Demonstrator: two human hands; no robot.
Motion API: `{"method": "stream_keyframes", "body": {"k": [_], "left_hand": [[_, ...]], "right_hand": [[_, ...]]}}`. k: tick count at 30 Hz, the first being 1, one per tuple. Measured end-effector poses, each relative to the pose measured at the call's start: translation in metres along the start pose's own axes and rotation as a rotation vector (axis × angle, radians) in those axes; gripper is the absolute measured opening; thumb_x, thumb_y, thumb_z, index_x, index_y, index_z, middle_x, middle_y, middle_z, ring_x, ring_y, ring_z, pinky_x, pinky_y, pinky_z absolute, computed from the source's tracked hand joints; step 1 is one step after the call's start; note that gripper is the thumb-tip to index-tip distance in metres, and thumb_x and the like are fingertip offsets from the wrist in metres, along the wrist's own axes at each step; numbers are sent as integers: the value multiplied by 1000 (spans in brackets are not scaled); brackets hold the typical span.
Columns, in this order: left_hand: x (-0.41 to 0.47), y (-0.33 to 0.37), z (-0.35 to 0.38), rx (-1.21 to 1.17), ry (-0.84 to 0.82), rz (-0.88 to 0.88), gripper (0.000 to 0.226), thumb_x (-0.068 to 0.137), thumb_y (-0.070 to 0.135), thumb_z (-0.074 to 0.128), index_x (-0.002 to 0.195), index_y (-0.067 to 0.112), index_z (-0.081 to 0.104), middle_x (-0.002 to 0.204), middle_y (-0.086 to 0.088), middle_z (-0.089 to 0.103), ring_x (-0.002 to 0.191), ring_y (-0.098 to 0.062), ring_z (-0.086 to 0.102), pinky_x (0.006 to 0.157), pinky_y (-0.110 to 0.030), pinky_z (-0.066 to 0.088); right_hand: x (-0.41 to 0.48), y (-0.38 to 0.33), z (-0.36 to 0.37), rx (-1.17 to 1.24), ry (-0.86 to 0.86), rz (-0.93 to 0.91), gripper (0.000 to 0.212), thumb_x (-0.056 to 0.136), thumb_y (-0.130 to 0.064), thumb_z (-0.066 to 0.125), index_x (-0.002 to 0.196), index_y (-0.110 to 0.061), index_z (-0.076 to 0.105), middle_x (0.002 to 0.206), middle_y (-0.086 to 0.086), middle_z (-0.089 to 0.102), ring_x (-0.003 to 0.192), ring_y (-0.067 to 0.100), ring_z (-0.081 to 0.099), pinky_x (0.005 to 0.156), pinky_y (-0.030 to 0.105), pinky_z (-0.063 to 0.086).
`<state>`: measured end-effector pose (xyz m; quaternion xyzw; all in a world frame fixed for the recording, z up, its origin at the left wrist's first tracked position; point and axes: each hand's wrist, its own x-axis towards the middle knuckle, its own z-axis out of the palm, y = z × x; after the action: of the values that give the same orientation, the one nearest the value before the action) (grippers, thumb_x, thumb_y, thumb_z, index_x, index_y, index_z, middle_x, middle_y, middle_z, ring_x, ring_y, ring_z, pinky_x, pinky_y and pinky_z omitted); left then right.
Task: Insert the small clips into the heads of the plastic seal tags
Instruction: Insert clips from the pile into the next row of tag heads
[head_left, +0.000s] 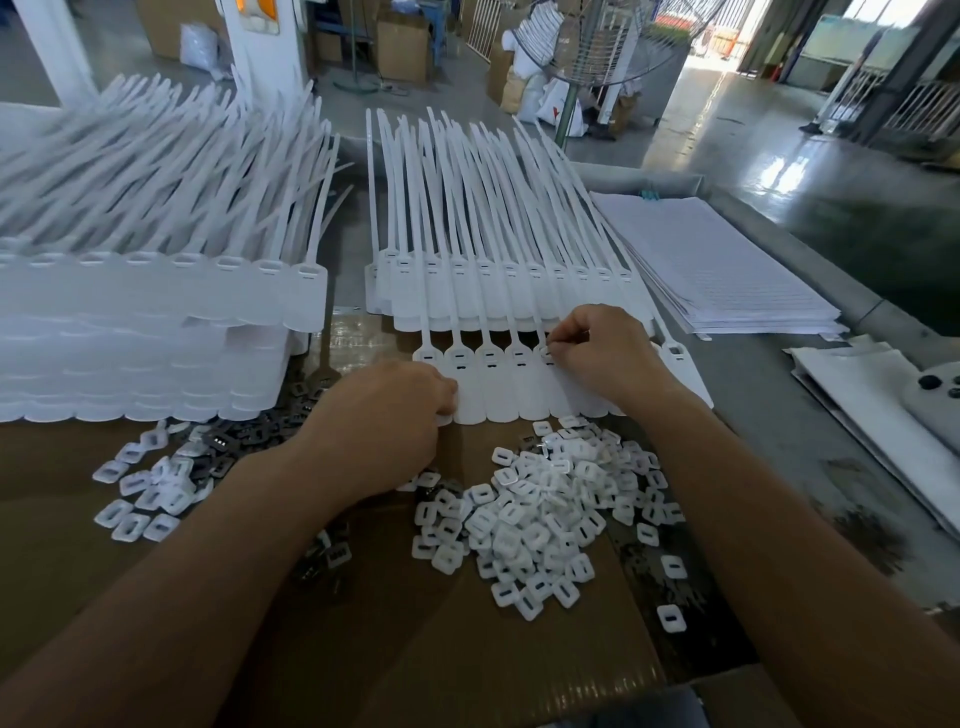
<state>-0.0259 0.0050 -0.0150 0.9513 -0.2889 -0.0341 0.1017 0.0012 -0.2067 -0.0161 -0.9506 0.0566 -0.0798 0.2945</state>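
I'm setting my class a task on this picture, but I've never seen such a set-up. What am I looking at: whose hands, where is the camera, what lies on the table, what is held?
There is no machine here. A person works with bare hands, and the camera sits on their head, looking forward and down. On the brown cardboard lies a row of seal tags, white plastic strips with flat heads. Nearer the person is a pile of small clips. Tall tag stacks stand to the left, a paper stack to the right. The left hand rests on the row's left end; whether it holds anything is hidden. The right hand pinches with its fingers at one tag head, probably pressing a clip in.
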Motion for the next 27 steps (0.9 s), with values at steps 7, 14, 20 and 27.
{"method": "stream_keyframes", "body": {"k": [7,14,20,27], "left_hand": [[0,-1,-1,4,0,6,42,78,2,43,115,14,60,124,-1,56,112,-16,51,94,-35,45],[1,0,-1,17,4,-3,44,79,2,43,117,16,59,125,1,55,114,-16,49,95,-36,44],[2,1,-3,20,-11,-14,46,79,1,44,120,18,58,126,2,54,117,-16,47,97,-36,43],[1,2,-4,6,-6,-18,45,81,2,42,121,18,57,127,2,54,117,-17,47,97,-36,43]], "right_hand": [[2,-1,4,-47,-17,-31,14,85,-6,56,79,-18,55,82,-8,52,85,10,47,73,24,37],[8,0,1,-58,-70,-17,27,84,-4,55,68,-25,51,76,-18,48,73,1,45,56,12,31],[9,-1,-3,-80,-114,-65,18,84,-2,57,73,-16,55,79,-6,55,77,8,50,67,21,39],[2,-1,-1,-172,-73,-149,9,86,-2,53,83,-10,58,86,-2,52,83,12,49,72,22,37]]}}
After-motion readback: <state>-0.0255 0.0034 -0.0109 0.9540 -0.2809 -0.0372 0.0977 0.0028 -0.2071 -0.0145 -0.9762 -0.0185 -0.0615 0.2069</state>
